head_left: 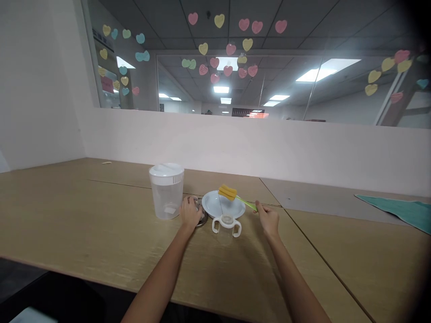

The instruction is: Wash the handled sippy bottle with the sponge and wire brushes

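Note:
My right hand [268, 220] is closed around the lime-green handle of a sponge brush [247, 203]. Its yellow sponge head [227, 192] is over the far part of a white plate [209, 205]; whether it touches the plate I cannot tell. My left hand [190, 212] is curled over a round, metal-rimmed dish [203, 220], and its fingers hide most of what they grip. In front of the plate stands a clear cup [227, 220] with two white curved handles. Just left of my left hand is a translucent plastic pitcher [167, 197] with a white lid.
These things stand on a wooden table [111, 224] with seams between its panels. A green cloth [404, 211] lies at the far right. A small pale piece [107, 162] rests near the back left. Behind the table is a white wall [222, 141] below a window with heart-shaped notes.

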The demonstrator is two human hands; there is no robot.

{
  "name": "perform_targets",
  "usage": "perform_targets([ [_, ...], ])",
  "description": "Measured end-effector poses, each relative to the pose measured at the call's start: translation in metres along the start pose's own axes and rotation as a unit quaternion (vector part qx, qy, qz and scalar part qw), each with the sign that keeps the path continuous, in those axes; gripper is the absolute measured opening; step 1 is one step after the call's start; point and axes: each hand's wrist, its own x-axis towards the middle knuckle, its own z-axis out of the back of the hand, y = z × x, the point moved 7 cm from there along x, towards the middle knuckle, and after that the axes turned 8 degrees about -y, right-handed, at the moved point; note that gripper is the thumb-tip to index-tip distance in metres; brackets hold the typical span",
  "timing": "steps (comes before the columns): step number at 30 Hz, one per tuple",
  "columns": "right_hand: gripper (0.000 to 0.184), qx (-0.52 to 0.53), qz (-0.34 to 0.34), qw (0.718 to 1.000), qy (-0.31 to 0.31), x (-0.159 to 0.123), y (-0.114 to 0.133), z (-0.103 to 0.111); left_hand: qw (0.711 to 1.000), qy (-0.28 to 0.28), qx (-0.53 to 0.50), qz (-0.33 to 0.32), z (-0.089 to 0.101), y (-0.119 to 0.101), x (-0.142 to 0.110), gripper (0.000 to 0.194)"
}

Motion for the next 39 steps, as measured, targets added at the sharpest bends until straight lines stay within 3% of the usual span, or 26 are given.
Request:
perform_targets([
  [3,0.061,-0.003,-0.004,1.000,-0.002,0.000,-0.001,0.000,0.991,-0.042,-0.106,-0.070,0.018,-0.019,-0.001,0.022],
  [5,0.061,-0.002,-0.005,1.000,-0.001,0.000,-0.002,0.000,0.960,-0.041,-0.211,-0.177,0.027,-0.041,-0.011,0.024],
  [8,0.060,-0.004,-0.009,1.000,0.002,0.000,-0.002,0.001,0.894,0.029,-0.291,-0.340,0.028,-0.078,-0.042,0.033],
  [10,0.058,-0.010,-0.012,1.000,-0.001,0.000,-0.002,0.002,0.876,0.062,-0.294,-0.376,0.023,-0.092,-0.057,0.041],
  [18,0.057,0.001,-0.007,1.000,-0.010,0.000,0.000,0.003,0.879,0.050,-0.322,-0.348,0.025,-0.107,-0.071,0.046],
  [22,0.056,0.000,-0.013,1.000,-0.009,0.000,-0.002,0.004,0.867,0.004,-0.354,-0.350,0.029,-0.107,-0.079,0.050],
  [27,0.054,0.018,-0.030,0.999,-0.009,0.002,-0.004,0.004,0.876,-0.080,-0.416,-0.231,0.035,-0.087,-0.065,0.065],
  [31,0.055,0.053,-0.056,0.997,0.001,0.001,-0.001,0.003,0.900,-0.156,-0.380,-0.146,0.043,-0.065,-0.041,0.063],
  [39,0.054,0.162,-0.046,0.978,0.124,-0.006,0.000,-0.020,0.922,-0.242,-0.247,-0.174,0.052,-0.048,-0.023,0.050],
])
